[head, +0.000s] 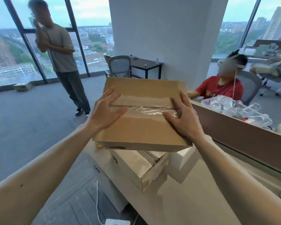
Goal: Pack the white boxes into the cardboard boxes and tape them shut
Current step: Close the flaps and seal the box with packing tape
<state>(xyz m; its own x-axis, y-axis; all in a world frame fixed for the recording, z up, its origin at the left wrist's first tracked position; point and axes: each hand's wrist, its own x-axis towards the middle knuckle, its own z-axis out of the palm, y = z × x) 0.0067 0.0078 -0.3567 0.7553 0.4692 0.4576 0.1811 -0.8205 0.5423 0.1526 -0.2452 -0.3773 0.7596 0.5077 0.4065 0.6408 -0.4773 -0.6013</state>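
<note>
Your taped cardboard box (141,127) covers most of the lower box (136,168) on the pale desk (173,203), so you can't make out its contents. Left hand (104,111) and right hand (182,117) press flat on top, fingers straight and spread. Grey floor (31,119) and windows (91,30) lie beyond.

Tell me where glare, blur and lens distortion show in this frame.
Head view: glare glints off the clear tape along the seam of the cardboard box; head view again, wide-angle distortion leans the window frames outward and stretches both forearms; the far buildings look soft and hazy.
</note>
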